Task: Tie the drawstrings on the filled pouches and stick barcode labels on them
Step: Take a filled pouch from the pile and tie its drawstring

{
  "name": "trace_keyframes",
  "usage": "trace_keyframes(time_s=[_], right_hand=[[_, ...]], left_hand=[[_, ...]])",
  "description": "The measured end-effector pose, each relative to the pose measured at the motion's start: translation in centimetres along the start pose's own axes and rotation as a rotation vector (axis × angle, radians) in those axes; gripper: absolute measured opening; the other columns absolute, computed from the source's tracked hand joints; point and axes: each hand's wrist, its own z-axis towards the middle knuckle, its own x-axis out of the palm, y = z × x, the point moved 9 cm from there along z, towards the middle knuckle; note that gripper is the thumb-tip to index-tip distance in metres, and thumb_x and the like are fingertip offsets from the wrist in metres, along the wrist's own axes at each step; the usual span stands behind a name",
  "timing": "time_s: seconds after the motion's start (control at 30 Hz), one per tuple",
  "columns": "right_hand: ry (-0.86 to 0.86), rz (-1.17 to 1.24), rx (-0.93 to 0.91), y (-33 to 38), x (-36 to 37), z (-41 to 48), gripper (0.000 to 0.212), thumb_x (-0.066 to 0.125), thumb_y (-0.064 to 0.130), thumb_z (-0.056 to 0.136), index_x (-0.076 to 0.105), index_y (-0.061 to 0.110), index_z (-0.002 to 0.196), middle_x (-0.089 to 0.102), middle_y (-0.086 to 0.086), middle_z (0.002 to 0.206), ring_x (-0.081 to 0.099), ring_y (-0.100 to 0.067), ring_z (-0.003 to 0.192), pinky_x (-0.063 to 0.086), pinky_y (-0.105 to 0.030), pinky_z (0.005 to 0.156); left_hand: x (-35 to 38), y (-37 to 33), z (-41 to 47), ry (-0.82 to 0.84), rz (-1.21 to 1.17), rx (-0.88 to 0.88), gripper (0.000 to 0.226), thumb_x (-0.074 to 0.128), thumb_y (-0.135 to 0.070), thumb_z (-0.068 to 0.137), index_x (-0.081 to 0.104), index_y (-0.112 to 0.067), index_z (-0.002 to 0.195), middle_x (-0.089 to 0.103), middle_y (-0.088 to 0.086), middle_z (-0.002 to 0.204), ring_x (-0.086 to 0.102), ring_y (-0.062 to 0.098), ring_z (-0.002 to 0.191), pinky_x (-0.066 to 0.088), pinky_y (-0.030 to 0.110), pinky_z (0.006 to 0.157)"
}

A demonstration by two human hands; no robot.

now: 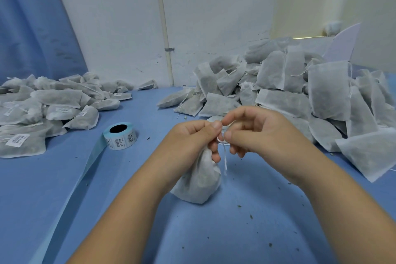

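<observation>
Two hands meet over the middle of the blue cloth-covered table (235, 231) in the single head view. The left hand (192, 135) is curled round the gathered neck of a small white non-woven fabric pouch (199, 182) with a dark filling, whose base rests on the table just in front of the person. The right hand (257, 133) pinches the thin white drawstring (224, 152) between thumb and forefinger, close against the left thumb. A loose end hangs beside the pouch.

The fingertips hide the loop, so I cannot tell whether a knot is formed yet. I see no label on this pouch.

The main risk, I judge, is the string slipping from that fine pinch, which would let the neck relax and the filling escape. Dark specks on the table suggest it sheds easily. A hard tug could snap the thread or tear the thin fabric.

The pale blue roll of barcode labels (120, 136) lies well to the left, and its backing strip (90, 165) trails toward the near edge, where a forearm could drag it. The heap of unlabelled pouches (300, 96) on the right stands apart from the labelled heap (42, 109) on the left, and a misplaced pouch could go unlabelled.
</observation>
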Motion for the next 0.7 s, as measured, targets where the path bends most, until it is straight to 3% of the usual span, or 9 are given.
trace_keyframes(time_s=[0.13,0.27,0.33,0.47,0.53,0.7], right_hand=[[-0.112,-0.284,-0.096,0.9,-0.1,-0.2,0.019,0.068,0.007,0.082,0.074,0.025,0.083,0.067,-0.002,0.068,0.056,-0.027,0.059,0.051,-0.043,0.062],[-0.144,-0.369,-0.172,1.7,0.1,-0.4,0.019,0.068,0.01,0.082,0.077,0.025,0.077,0.063,0.01,0.058,0.045,-0.003,0.048,0.036,-0.014,0.05],[-0.158,-0.391,-0.161,1.6,0.1,-0.4,0.018,0.067,0.011,0.083,0.077,0.024,0.076,0.059,0.013,0.053,0.042,-0.002,0.046,0.033,-0.011,0.048],[-0.163,-0.354,-0.043,0.6,-0.4,-0.2,0.02,0.065,0.013,0.084,0.073,0.024,0.07,0.061,0.004,0.056,0.046,-0.006,0.051,0.039,-0.019,0.05],[-0.14,-0.301,0.053,-0.2,-0.6,-0.2,0.016,0.066,0.017,0.083,0.072,0.021,0.069,0.063,-0.003,0.062,0.052,-0.01,0.058,0.044,-0.028,0.057],[-0.064,-0.104,0.238,-2.3,-0.6,-0.1,0.011,0.069,0.018,0.079,0.074,0.014,0.07,0.058,0.008,0.056,0.054,-0.006,0.053,0.043,-0.024,0.055]], left_hand=[[-0.1,-0.1,0.0,-0.032,0.05,0.024,0.032,0.064,-0.039,0.091,0.064,-0.022,0.064,0.056,-0.001,0.059,0.056,0.014,0.054,0.047,0.02,0.058],[-0.3,-0.2,0.1,-0.07,0.087,0.041,0.034,0.059,-0.034,0.096,0.065,-0.022,0.064,0.056,-0.001,0.056,0.055,0.012,0.053,0.046,0.017,0.056],[-0.4,-0.2,0.1,-0.076,0.095,0.042,0.033,0.059,-0.034,0.096,0.065,-0.016,0.068,0.056,0.0,0.055,0.055,0.012,0.052,0.046,0.017,0.055],[-0.2,-0.3,-0.1,-0.039,0.136,0.031,0.031,0.063,-0.024,0.093,0.061,0.002,0.078,0.058,0.003,0.057,0.055,0.011,0.051,0.046,0.016,0.057],[-0.2,-0.3,-0.3,-0.03,0.161,0.002,0.022,0.066,-0.019,0.09,0.065,-0.001,0.078,0.06,0.001,0.057,0.056,0.009,0.051,0.045,0.013,0.054],[-0.3,-0.2,-0.4,-0.054,0.242,-0.033,0.017,0.069,-0.019,0.088,0.066,-0.011,0.073,0.061,-0.001,0.058,0.057,0.007,0.053,0.044,0.013,0.054]])
